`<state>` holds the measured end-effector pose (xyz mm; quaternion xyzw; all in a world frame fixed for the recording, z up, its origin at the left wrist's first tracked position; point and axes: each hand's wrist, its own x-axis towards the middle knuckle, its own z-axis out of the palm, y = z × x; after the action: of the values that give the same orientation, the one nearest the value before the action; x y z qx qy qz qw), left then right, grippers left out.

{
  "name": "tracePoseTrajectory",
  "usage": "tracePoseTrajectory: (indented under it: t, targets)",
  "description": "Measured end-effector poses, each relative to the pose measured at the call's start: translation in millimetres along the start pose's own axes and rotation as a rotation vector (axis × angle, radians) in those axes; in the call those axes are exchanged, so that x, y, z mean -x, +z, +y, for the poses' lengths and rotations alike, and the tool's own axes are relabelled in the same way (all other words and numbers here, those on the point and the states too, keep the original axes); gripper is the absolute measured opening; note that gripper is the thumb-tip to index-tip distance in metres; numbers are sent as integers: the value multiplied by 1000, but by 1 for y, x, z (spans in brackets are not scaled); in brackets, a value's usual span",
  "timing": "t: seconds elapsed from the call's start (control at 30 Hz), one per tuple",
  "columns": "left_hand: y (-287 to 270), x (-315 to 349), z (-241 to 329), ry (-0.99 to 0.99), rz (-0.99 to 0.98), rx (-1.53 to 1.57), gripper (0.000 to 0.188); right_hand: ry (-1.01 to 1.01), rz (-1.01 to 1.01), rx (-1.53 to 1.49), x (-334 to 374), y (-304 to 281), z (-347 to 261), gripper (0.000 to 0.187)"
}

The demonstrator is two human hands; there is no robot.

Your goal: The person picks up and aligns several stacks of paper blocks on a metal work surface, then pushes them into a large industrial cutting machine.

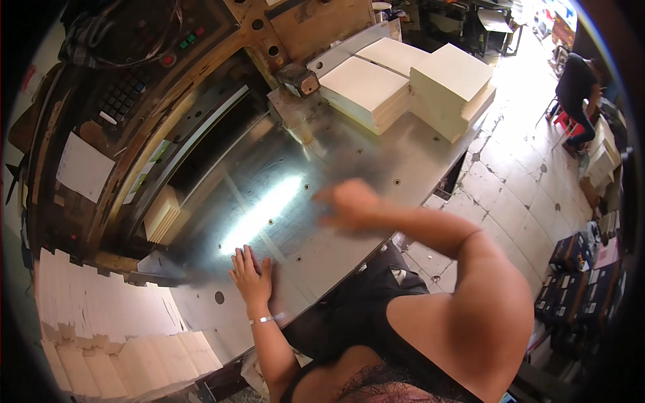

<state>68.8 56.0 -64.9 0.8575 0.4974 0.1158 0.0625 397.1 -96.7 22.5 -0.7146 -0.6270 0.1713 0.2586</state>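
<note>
My left hand (251, 277) lies flat on the metal table (336, 252) of a large paper-cutting machine, fingers spread and holding nothing. Above the middle of the table is my right hand (351, 205), smeared by motion. Its fingers are too blurred to read, and nothing shows clearly in them. Beyond it, stacks of cream paper (369, 84) rest on the far right part of the table, with a taller stack (453, 74) beside them. A small block of paper (163, 213) sits at the left under the machine's front.
Many cut paper stacks (114, 309) fill the left side. The control panel (124, 101) carries buttons, and a paper sheet (85, 166) lies near it. At the table's far edge stands a clear cup (300, 131). Dark boxes (584, 289) and a seated person (576, 94) are at the right.
</note>
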Motion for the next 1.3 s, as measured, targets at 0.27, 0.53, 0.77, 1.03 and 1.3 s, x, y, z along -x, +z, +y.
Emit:
tracePoseTrajectory:
  t: [0.27, 0.53, 0.77, 1.03, 1.3]
  targets:
    - [7, -5, -2, 4, 36, 31, 70, 533, 713, 1007, -43, -189, 156, 61]
    - [3, -6, 7, 4, 42, 45, 71, 773, 213, 1271, -76, -174, 198, 35]
    - [1, 0, 2, 0, 70, 67, 71, 684, 165, 1301, -86, -183, 195, 31]
    - [5, -2, 2, 8, 95, 110, 69, 714, 202, 1168, -74, -205, 189, 30]
    - [0, -4, 3, 26, 115, 135, 72, 692, 502, 954, -42, -240, 164, 28]
